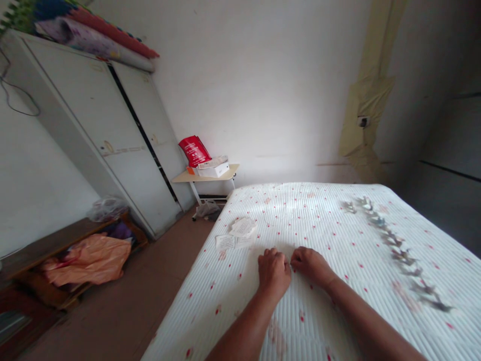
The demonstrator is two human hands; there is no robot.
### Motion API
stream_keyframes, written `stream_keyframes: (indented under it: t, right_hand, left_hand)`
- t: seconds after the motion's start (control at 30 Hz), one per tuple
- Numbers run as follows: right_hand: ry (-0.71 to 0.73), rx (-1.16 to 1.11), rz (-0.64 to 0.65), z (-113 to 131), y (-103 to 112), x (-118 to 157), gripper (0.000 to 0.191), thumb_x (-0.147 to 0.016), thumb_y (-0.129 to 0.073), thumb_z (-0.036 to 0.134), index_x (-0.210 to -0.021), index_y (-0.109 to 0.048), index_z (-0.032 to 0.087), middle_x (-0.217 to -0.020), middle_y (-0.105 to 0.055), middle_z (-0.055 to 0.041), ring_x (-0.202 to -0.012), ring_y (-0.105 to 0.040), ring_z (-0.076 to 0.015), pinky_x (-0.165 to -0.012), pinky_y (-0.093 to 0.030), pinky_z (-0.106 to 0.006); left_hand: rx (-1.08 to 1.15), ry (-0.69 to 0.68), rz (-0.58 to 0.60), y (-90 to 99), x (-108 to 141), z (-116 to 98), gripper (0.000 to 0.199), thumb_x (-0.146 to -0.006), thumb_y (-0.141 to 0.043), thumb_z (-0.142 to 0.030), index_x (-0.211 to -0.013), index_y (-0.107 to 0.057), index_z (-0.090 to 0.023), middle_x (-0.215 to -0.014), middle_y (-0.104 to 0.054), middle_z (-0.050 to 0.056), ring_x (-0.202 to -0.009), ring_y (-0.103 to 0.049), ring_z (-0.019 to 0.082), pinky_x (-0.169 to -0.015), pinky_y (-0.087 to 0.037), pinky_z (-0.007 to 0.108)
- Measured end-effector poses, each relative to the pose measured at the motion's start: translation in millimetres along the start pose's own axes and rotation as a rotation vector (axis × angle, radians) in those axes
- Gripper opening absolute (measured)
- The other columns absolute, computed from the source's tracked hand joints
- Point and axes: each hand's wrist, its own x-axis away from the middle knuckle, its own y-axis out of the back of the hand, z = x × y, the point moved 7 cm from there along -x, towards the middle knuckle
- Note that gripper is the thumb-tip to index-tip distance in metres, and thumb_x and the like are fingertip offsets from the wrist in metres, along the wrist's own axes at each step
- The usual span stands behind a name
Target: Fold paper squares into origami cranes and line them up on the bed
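My left hand (273, 269) and my right hand (311, 265) are close together, low over the middle of the mattress (300, 311). The fingers of both are curled and pinched, and whatever lies between them is too small or hidden to make out. Just beyond my left hand lies a loose stack of white paper pieces (243, 228) with printed lines. A row of small, folded-looking objects (404, 256) runs down the right side of the mattress. They are blurred, with pointed ends, perhaps folded paper.
A small table (182, 176) beyond the mattress holds a red bag (194, 150) and a white box (214, 170). To the left stands a grey cabinet (86, 120) with rolled mats on top. An orange plastic bag (90, 258) sits on a low wooden shelf.
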Motion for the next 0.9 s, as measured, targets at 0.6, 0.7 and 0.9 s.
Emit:
stream_keyframes:
  t: [0.6,0.7,0.9]
  right_hand:
    - [-0.060,0.154,0.078,3.1,1.3,-8.2,0.015,-0.072,-0.051,0.019,-0.069,-0.066,0.018,-0.076,-0.067,-0.0078,-0.072,-0.061,-0.0190,-0.056,-0.032,-0.025]
    - [-0.111,0.171,0.070,3.1,2.4,-6.8,0.016,-0.074,-0.049,0.020,-0.070,-0.065,0.017,-0.075,-0.066,-0.0079,-0.073,-0.062,-0.0198,-0.056,-0.032,-0.025]
    - [-0.170,0.116,0.036,-4.4,1.6,-5.9,0.008,-0.071,-0.056,0.023,-0.074,-0.062,0.018,-0.079,-0.064,-0.0051,-0.073,-0.059,-0.0169,-0.057,-0.031,-0.024]
  left_hand:
    - [-0.008,0.149,0.026,1.1,-6.8,7.3,0.015,-0.078,-0.048,-0.021,-0.077,-0.064,-0.020,-0.090,-0.062,0.006,-0.094,-0.053,0.023,-0.076,-0.038,0.034]
    - [-0.036,0.187,0.127,-2.3,-12.0,10.8,0.018,-0.080,-0.046,-0.024,-0.079,-0.064,-0.022,-0.094,-0.063,0.005,-0.096,-0.054,0.021,-0.076,-0.039,0.032]
    - [-0.032,0.229,0.194,-3.2,-17.5,15.2,0.016,-0.078,-0.047,-0.023,-0.084,-0.061,-0.026,-0.095,-0.064,0.000,-0.094,-0.057,0.018,-0.074,-0.040,0.030]
